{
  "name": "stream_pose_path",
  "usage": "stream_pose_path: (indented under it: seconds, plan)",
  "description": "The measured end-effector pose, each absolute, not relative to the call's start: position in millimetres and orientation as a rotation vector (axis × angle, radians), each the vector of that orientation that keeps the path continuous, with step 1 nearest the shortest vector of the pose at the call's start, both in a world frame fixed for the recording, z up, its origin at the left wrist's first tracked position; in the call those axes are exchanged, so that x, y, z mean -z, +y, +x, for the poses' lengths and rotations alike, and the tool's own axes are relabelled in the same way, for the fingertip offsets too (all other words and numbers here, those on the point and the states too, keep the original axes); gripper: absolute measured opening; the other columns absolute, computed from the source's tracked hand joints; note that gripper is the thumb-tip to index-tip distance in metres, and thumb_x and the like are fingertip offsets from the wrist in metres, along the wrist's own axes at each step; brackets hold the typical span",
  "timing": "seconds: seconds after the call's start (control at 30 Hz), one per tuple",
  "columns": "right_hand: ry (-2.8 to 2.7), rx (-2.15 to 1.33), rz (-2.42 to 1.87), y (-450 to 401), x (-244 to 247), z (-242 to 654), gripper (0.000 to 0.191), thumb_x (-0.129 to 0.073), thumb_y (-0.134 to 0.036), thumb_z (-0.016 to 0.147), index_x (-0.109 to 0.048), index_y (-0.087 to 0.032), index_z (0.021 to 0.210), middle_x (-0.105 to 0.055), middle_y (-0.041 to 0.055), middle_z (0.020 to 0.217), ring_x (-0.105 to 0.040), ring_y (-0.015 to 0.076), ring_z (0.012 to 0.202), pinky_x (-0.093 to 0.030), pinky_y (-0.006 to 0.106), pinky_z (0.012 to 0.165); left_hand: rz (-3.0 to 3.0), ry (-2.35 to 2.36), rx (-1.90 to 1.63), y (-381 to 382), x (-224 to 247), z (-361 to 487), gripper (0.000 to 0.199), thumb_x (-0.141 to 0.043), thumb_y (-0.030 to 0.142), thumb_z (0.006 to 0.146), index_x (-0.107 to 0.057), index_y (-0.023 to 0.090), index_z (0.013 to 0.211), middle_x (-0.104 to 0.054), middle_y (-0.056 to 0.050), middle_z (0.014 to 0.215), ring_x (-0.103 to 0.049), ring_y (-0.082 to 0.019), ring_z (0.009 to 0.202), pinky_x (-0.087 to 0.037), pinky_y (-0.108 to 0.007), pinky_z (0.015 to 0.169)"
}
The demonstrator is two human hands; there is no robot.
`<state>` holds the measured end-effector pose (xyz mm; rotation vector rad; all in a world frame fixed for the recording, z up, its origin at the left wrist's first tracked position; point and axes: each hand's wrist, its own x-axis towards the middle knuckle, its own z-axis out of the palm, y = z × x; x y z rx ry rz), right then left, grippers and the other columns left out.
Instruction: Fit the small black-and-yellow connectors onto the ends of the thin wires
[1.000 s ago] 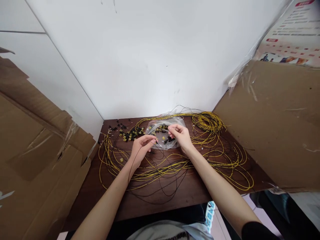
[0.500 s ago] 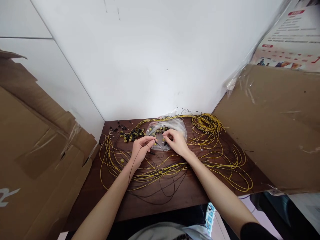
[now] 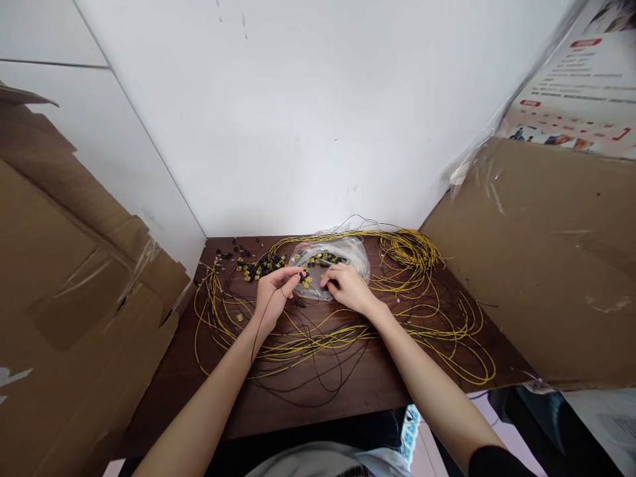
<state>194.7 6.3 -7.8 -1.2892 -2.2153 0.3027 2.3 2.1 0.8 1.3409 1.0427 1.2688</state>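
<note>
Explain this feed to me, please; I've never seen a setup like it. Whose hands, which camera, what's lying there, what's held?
There's no machine: these are a person's two bare hands. Every picture comes from one head-worn camera looking forward and down. The left hand pinches a thin black wire. The right hand is at a clear plastic bag with small yellow and black parts; its grip is hidden. On the dark wooden tabletop lie a yellow wire coil, loose yellow and black wires and a connector-like pile.
</note>
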Motion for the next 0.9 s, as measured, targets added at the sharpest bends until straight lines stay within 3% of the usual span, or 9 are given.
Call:
stream_pose_path:
  seconds: [0.47, 0.67, 0.9]
  plan:
    - [-2.215, -0.291, -1.293, 6, 10, 193, 0.018, -0.051, -0.006, 0.077, -0.065, -0.017, 0.082, -0.062, 0.004, 0.081, -0.054, 0.0149, 0.072, -0.039, 0.027, 0.071, 1.337, 1.036, -1.287, -1, -6, 3, 0.023, -0.066, 0.03, 0.069, -0.07, 0.015, 0.087, -0.069, -0.007, 0.088, -0.046, -0.007, 0.049, -0.04, -0.02, 0.047]
    - [-2.191, -0.226, -1.255, 1, 7, 184, 0.016, -0.05, -0.01, 0.08, -0.063, -0.018, 0.085, -0.062, 0.0048, 0.086, -0.052, 0.0187, 0.086, -0.039, 0.032, 0.079, 1.32, 1.039, -1.287, -1, -7, 4, 0.023, -0.066, 0.029, 0.069, -0.07, 0.015, 0.087, -0.069, -0.006, 0.086, -0.045, -0.006, 0.047, -0.039, -0.02, 0.046]
    - [-2.239, -0.172, -1.138, -8, 11, 166, 0.023, -0.047, -0.015, 0.084, -0.058, -0.017, 0.105, -0.057, 0.0089, 0.106, -0.048, 0.0214, 0.098, -0.041, 0.037, 0.086, 1.322, 1.043, -1.294, 0, -5, 3, 0.023, -0.067, 0.029, 0.068, -0.069, 0.016, 0.087, -0.068, -0.005, 0.083, -0.045, -0.006, 0.047, -0.039, -0.02, 0.046]
